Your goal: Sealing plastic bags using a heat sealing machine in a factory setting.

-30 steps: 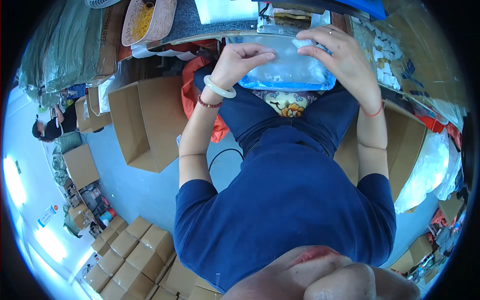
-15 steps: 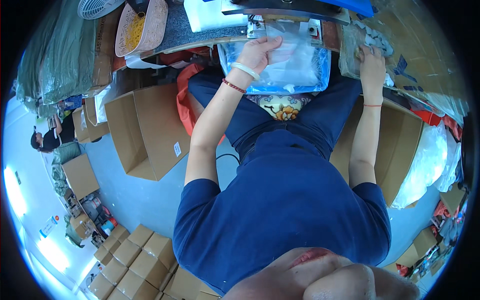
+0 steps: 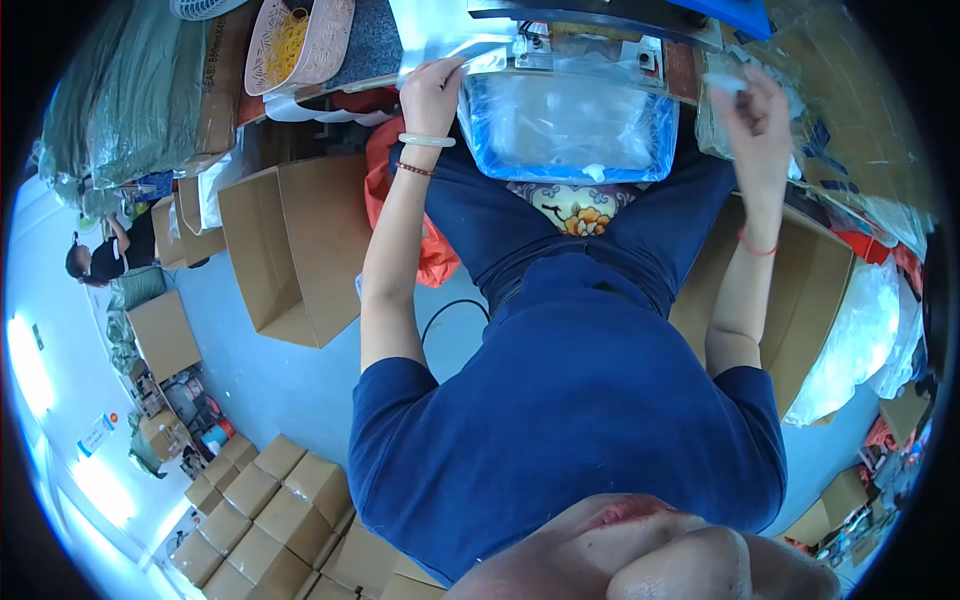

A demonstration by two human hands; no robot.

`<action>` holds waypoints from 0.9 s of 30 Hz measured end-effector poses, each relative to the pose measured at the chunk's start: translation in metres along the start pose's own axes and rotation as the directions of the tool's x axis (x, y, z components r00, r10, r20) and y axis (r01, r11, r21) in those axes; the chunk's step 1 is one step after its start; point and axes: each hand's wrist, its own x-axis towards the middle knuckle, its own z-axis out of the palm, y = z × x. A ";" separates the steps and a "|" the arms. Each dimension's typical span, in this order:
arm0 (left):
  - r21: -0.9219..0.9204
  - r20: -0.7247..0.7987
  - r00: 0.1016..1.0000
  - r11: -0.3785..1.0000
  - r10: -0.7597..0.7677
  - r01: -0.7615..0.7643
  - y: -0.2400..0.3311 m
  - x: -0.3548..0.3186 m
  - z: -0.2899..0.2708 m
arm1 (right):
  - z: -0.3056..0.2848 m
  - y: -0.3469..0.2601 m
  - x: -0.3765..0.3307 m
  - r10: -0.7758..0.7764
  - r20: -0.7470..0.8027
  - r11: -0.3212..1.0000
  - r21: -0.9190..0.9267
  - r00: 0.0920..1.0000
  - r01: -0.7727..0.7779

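Note:
My left hand (image 3: 430,100), wearing a pale bangle and a red bead bracelet, is closed in a pinch on a clear plastic bag (image 3: 478,58) at the bench edge. Beneath the bag lies a stack of white plastic sheets or bags (image 3: 425,25). My right hand (image 3: 755,120) is raised over the right side of the bench, blurred by motion. Its fingers are curled around a small whitish piece (image 3: 724,84) whose kind I cannot make out. Between my hands, a blue-lined tray (image 3: 570,172) with clear bags in it sits above my lap.
A machine (image 3: 600,14) with a dark bar stands at the bench's far edge. A pink basket (image 3: 333,45) of yellow rubber bands is at the left. Open cardboard boxes (image 3: 325,240) flank my legs. Stacked cartons (image 3: 290,510) stand at the lower left, and another person (image 3: 115,255) is far left.
My left hand has moved left with the clear bag, from over the tray to the white stack. My right hand has lifted off the small pieces at the right with a whitish piece in it.

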 end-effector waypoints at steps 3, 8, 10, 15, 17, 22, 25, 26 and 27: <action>-0.178 0.081 0.974 0.958 -0.212 0.224 0.039 0.004 -0.020 | 0.029 -0.037 -0.027 0.047 0.296 0.981 0.166 0.954 -0.100; -0.533 0.305 0.910 0.741 -0.280 0.407 0.097 0.003 -0.041 | 0.046 -0.066 -0.020 -0.177 0.189 0.933 0.344 0.966 0.104; -0.562 0.380 0.888 0.697 -0.260 0.445 0.108 0.003 -0.044 | 0.037 -0.073 -0.010 -0.258 0.180 0.935 0.296 0.949 0.198; -0.527 0.510 0.847 0.722 -0.153 0.448 0.112 0.004 -0.041 | 0.025 -0.077 0.015 -0.380 0.429 0.919 0.077 0.820 0.386; -0.571 0.750 0.661 0.498 -0.007 0.653 0.108 0.004 -0.034 | 0.027 -0.068 0.025 -0.397 0.486 0.904 0.062 0.778 0.423; -0.460 0.884 0.467 0.237 0.033 0.855 0.098 0.001 -0.005 | 0.041 -0.033 0.046 -0.221 0.737 0.970 0.098 0.638 0.223; -0.468 0.879 0.474 0.254 0.043 0.846 0.094 -0.001 0.006 | 0.045 -0.020 0.053 -0.097 0.847 0.965 -0.048 0.523 0.256; -0.446 0.891 0.453 0.250 0.032 0.859 0.093 -0.002 0.009 | 0.049 -0.018 0.053 -0.085 0.864 0.965 -0.053 0.496 0.257; -0.463 0.883 0.469 0.236 0.033 0.855 0.092 -0.001 0.011 | 0.051 -0.016 0.052 -0.140 0.773 0.978 0.013 0.619 0.206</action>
